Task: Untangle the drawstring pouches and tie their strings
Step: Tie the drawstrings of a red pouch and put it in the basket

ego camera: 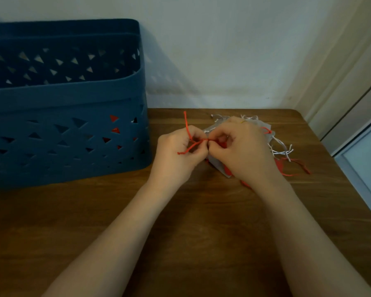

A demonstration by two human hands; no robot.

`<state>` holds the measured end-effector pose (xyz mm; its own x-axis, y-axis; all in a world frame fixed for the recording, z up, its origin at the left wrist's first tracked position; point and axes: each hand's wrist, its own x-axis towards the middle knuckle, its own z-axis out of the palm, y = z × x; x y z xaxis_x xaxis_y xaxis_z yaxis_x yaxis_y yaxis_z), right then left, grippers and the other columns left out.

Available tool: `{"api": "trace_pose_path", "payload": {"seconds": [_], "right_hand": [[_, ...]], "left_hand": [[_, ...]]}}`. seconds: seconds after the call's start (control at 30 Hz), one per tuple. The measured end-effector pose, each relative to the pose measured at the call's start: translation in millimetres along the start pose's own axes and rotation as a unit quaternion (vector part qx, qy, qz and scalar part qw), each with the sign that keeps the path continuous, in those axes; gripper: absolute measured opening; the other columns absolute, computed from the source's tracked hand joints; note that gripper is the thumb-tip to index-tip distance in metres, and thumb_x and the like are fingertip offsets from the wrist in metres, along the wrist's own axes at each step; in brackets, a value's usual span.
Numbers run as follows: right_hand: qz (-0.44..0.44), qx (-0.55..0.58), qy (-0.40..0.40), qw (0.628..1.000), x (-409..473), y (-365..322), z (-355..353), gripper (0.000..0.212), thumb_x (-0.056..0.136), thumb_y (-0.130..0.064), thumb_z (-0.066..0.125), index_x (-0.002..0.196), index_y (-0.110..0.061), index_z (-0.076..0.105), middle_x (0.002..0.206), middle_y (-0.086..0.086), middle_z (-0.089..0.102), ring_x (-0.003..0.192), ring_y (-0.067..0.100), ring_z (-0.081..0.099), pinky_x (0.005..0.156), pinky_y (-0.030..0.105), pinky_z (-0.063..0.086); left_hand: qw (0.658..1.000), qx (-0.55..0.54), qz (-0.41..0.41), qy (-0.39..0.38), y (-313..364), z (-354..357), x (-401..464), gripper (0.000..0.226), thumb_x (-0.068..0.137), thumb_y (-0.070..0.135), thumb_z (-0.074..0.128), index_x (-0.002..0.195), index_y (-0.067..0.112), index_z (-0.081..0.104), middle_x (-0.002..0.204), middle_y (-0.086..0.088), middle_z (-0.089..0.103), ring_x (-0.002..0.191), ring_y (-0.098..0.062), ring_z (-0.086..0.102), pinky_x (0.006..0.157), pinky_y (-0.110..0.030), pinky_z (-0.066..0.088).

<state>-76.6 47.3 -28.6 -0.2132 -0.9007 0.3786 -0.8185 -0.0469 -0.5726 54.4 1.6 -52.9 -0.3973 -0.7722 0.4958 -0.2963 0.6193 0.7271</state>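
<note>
My left hand [180, 155] and my right hand [242, 151] meet over a wooden table [180, 221], fingertips almost touching. Between them runs a red drawstring [198, 142], which both hands pinch. One loose end rises to the back and another hangs out over my left palm. Under and behind my right hand lies a heap of pale drawstring pouches [219, 166], mostly hidden. White strings [282, 150] and more red strings [296, 166] spill out to the right of the heap.
A large dark blue plastic basket [69, 103] with triangular cut-outs stands at the left against the wall; red things show through its holes. The table's right edge runs beside a white door frame [351, 129].
</note>
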Motion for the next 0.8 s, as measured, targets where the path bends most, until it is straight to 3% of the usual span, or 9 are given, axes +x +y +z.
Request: {"api": "trace_pose_path", "payload": {"seconds": [0.13, 0.27, 0.33, 0.5, 0.63, 0.7, 0.8], "right_hand": [[-0.008, 0.087, -0.014, 0.996, 2.0, 1.9, -1.6, 0.009, 0.077, -0.014, 0.069, 0.074, -0.022, 0.066, 0.083, -0.003, 0.059, 0.075, 0.008, 0.055, 0.071, 0.019, 0.042], [0.019, 0.196, -0.045, 0.979, 0.3, 1.4, -2.2, 0.011, 0.081, -0.01, 0.067, 0.076, -0.019, 0.064, 0.073, 0.005, 0.067, 0.068, 0.019, 0.064, 0.066, 0.038, 0.053], [0.023, 0.22, -0.056, 0.974, 0.1, 1.3, -1.6, 0.011, 0.081, -0.012, 0.067, 0.076, -0.02, 0.063, 0.067, 0.005, 0.066, 0.062, 0.021, 0.063, 0.062, 0.041, 0.053], [0.034, 0.333, -0.048, 0.941, 0.5, -1.5, -3.6, 0.02, 0.088, -0.002, 0.058, 0.076, -0.017, 0.061, 0.067, -0.001, 0.062, 0.063, 0.005, 0.058, 0.062, 0.018, 0.047], [0.086, 0.419, -0.083, 0.9, -0.7, -0.9, 0.0, 0.026, 0.09, 0.006, 0.05, 0.088, -0.016, 0.063, 0.074, 0.002, 0.065, 0.067, 0.009, 0.061, 0.066, 0.022, 0.05], [0.097, 0.418, -0.094, 0.898, -0.8, 0.2, -0.1, 0.027, 0.089, 0.005, 0.052, 0.086, -0.017, 0.065, 0.072, 0.0, 0.067, 0.069, 0.013, 0.062, 0.066, 0.026, 0.051], [0.111, 0.419, -0.084, 0.897, -0.1, 0.7, -2.8, 0.025, 0.086, 0.004, 0.056, 0.078, -0.018, 0.065, 0.064, -0.006, 0.066, 0.061, 0.006, 0.059, 0.053, 0.017, 0.047]], "left_hand": [[0.996, 0.005, 0.075, 0.036, -6.8, 0.9, -1.8, 0.006, 0.087, 0.01, 0.062, 0.091, 0.011, 0.066, 0.076, 0.004, 0.064, 0.069, -0.006, 0.061, 0.062, -0.024, 0.052], [0.994, 0.008, 0.096, 0.041, -9.3, 1.4, -1.0, 0.01, 0.089, 0.009, 0.059, 0.095, 0.006, 0.066, 0.081, 0.004, 0.061, 0.072, -0.004, 0.059, 0.062, -0.022, 0.05], [0.994, 0.012, 0.103, 0.04, -9.1, -0.1, -0.5, 0.01, 0.09, 0.009, 0.057, 0.096, 0.005, 0.065, 0.083, 0.005, 0.059, 0.073, -0.003, 0.058, 0.063, -0.02, 0.048], [0.992, -0.002, 0.118, 0.052, -7.8, -5.0, 2.2, 0.011, 0.091, 0.007, 0.057, 0.097, 0.005, 0.066, 0.084, 0.002, 0.062, 0.073, -0.009, 0.061, 0.062, -0.032, 0.053], [0.986, 0.024, 0.152, 0.065, -4.4, -5.7, 3.4, 0.012, 0.089, 0.005, 0.061, 0.098, 0.004, 0.068, 0.089, 0.003, 0.064, 0.081, -0.003, 0.06, 0.071, -0.017, 0.051], [0.985, 0.03, 0.149, 0.076, -4.0, -5.7, 2.8, 0.011, 0.089, 0.008, 0.062, 0.097, 0.003, 0.067, 0.088, 0.005, 0.062, 0.082, -0.003, 0.06, 0.071, -0.011, 0.048], [0.988, 0.021, 0.124, 0.092, -2.9, -3.7, 0.3, 0.013, 0.089, 0.015, 0.06, 0.095, 0.005, 0.067, 0.084, 0.006, 0.062, 0.078, -0.004, 0.06, 0.066, -0.013, 0.048]]}}
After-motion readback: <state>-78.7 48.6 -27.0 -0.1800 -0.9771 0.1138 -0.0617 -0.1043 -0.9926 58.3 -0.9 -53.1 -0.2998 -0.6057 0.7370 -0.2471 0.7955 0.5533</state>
